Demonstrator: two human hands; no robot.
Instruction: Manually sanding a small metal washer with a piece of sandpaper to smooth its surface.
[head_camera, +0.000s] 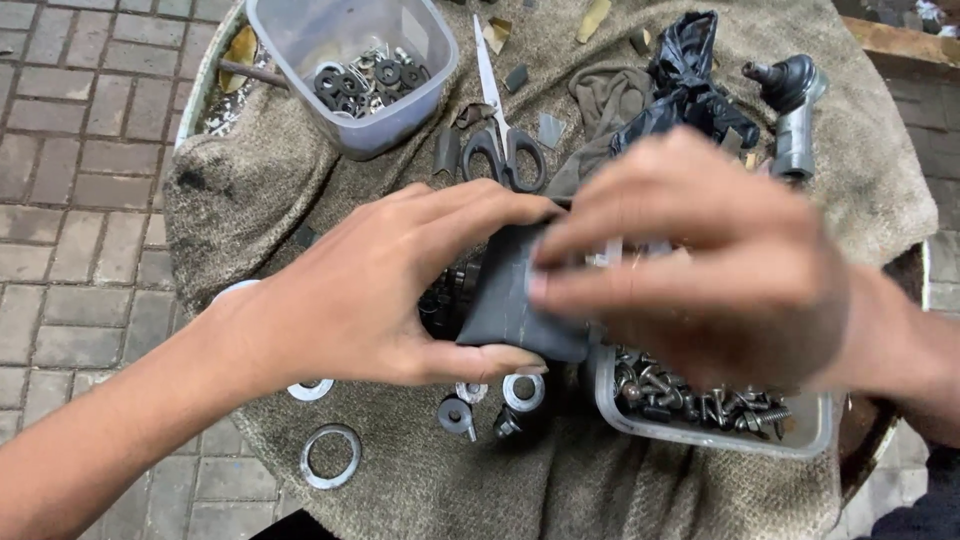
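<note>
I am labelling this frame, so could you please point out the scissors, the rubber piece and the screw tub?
scissors (512, 150): head view, black handles.
rubber piece (505, 300): head view, flat middle.
screw tub (700, 438): head view, front rim.

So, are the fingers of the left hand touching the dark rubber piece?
Touching. The head view shows the left hand pinching the dark rubber piece, fingers over its top edge, thumb under it.

right hand (700, 260): motion-blurred, hiding the screw tub's (815, 430) upper part
clear tub (350, 60): top cut off, upper frame edge
</note>
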